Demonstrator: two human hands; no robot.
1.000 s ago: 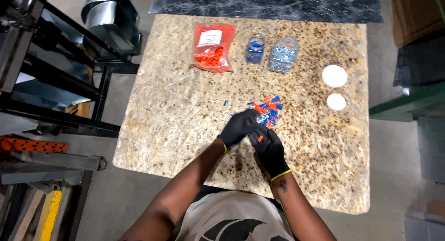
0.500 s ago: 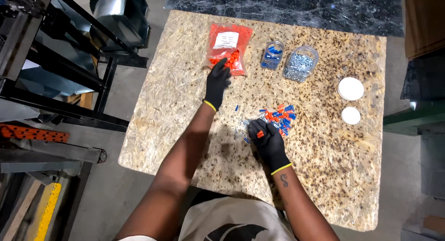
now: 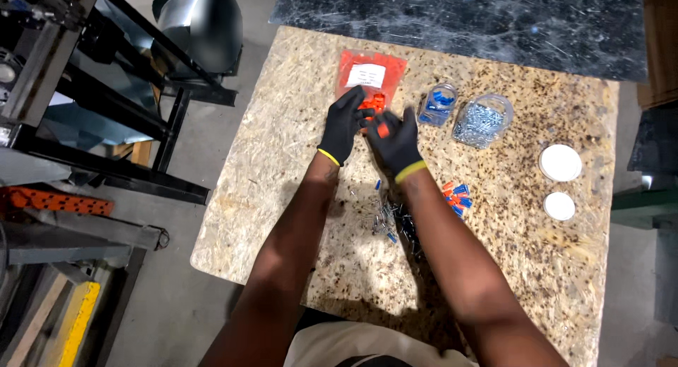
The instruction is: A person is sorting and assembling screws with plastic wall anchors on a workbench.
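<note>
Left hand (image 3: 342,127) resting on orange bag (image 3: 369,76) at granite slab's (image 3: 282,169) far edge, fingers curled at opening. Right hand (image 3: 395,142) pinching orange connector (image 3: 382,129). Small sorted pile (image 3: 455,196) lying beside right forearm; bag looking mostly full.

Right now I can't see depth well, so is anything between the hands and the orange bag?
Nothing visible. The left hand lies on the orange bag; the right hand is beside it, pinching an orange piece.

Surface: speckled board tabletop (image 3: 282,162).
Under the hands: orange bag (image 3: 371,74).
Right of them: two jars (image 3: 482,120), two white lids (image 3: 561,162).
Nearer the body: loose connectors (image 3: 455,195).
</note>
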